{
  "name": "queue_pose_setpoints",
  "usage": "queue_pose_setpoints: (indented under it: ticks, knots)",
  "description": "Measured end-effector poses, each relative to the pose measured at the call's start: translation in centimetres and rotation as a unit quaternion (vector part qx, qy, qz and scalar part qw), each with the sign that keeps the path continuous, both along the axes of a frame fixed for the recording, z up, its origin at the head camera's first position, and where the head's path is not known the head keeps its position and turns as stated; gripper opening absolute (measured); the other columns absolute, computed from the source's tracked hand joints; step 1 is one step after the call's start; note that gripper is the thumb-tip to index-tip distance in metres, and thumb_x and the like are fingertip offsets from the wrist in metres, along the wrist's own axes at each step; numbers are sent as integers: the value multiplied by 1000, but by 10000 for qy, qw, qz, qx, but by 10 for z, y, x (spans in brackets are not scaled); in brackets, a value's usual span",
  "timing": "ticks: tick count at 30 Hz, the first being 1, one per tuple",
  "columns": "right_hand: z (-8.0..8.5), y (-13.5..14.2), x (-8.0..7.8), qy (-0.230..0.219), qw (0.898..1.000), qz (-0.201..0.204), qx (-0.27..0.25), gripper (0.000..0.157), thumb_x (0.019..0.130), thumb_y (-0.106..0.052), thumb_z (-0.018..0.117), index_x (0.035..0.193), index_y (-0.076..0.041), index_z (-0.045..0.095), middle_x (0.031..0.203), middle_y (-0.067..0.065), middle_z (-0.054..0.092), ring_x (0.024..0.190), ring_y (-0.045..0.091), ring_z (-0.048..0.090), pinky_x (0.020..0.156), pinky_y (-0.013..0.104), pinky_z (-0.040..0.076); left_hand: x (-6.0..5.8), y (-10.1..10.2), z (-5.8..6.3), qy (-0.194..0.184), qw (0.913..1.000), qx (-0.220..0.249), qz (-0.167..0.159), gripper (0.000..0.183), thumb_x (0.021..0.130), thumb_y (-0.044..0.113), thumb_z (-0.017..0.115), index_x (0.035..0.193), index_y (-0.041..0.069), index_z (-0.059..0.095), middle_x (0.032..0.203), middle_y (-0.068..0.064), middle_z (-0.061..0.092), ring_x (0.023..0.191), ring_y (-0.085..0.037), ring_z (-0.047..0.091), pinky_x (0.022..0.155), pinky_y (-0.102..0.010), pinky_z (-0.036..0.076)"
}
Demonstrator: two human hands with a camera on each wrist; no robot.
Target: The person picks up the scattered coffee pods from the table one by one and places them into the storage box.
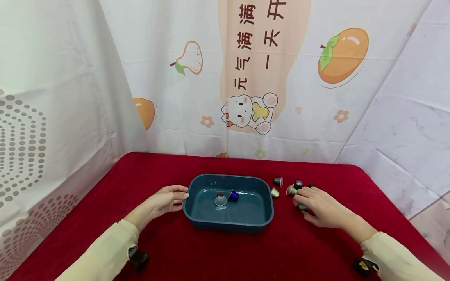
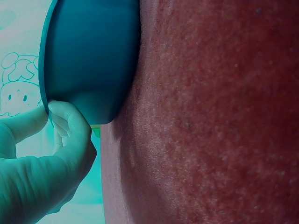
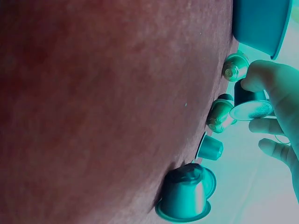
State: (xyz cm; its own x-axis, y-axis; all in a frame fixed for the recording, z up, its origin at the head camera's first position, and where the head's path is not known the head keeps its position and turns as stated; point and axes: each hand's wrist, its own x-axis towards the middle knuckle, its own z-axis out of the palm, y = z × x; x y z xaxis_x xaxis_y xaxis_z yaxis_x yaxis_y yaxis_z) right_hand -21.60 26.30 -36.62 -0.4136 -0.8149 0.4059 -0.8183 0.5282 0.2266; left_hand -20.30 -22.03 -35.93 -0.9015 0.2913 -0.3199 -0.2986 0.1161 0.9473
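Observation:
My left hand point(image 1: 170, 201) pinches the left rim of a blue rectangular basin point(image 1: 228, 224); the left wrist view shows thumb and forefinger on the basin's edge point(image 2: 93, 56). Inside lie a purple coffee capsule point(image 1: 234, 195) and a capsule with its pale foil lid point(image 1: 220, 201) facing up. To the basin's right, my right hand point(image 1: 323, 208) is low over a cluster of capsules. In the right wrist view it holds a dark capsule point(image 3: 247, 95) between thumb and fingers, foil lid tilted toward the fingers.
Beside the basin lie a grey capsule point(image 1: 278, 182) and a pale green capsule point(image 1: 275, 192). Another pale green one point(image 1: 291, 190) and a black capsule point(image 1: 298, 184) sit by my right fingers. Red cloth point(image 1: 225, 253) covers the table; a printed curtain point(image 1: 197, 97) hangs behind.

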Motion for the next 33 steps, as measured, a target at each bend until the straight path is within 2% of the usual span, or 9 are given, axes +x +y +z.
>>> queue_pose_setpoints:
  ticks: [17,26,33]
  knots:
    - [3,-12,-3,10,9998,207,-81,36,59,-13,82,86,-20,59,91,-7,54,84,5,46,71,28,45,0,1,0,-11,10000,-13,28,42,96,15,56,130,-5,41,96,3,63,85,-9,61,78,-23,53]
    - [11,-20,-2,17,9992,380,-110,39,57,-16,85,87,-19,60,94,-5,56,85,6,47,71,27,44,0,1,1,8,10000,-21,26,41,96,14,55,129,-5,41,95,3,62,85,-9,61,78,-23,52]
    - [15,-27,-1,62,9981,567,-222,41,56,-15,84,88,-19,60,88,-8,53,83,5,44,74,27,44,1,1,0,-22,10000,25,13,42,96,13,54,130,-6,40,95,2,62,85,-9,61,77,-22,52]
